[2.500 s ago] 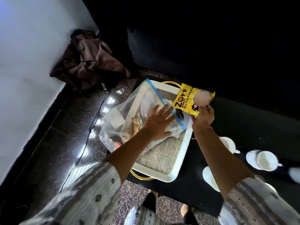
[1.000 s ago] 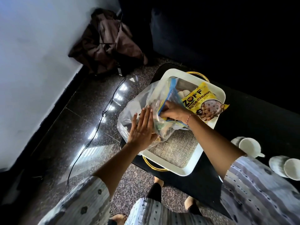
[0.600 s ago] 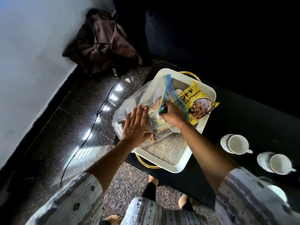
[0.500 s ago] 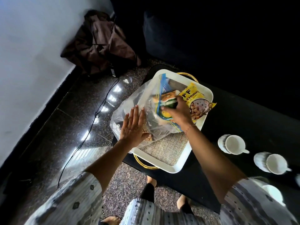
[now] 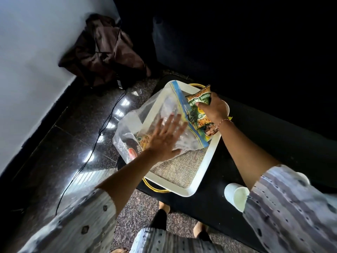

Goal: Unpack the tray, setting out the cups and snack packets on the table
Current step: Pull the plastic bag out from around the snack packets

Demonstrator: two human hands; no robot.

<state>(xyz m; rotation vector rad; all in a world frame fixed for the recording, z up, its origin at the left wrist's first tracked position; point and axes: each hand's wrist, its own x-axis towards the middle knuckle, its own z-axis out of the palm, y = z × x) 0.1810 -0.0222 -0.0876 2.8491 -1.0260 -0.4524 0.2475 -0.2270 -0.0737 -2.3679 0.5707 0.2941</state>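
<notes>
Risk: right hand is pinching green packet w/ fingertips only; left hand, spread flat, is pressing zip bag overhanging tray, so bag may be sliding off.

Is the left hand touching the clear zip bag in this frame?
Touching. The head view shows the left hand spread flat, palm down, on the clear zip bag, pressing it onto the tray.

black table, white tray (burlap-lined), white cup
</notes>
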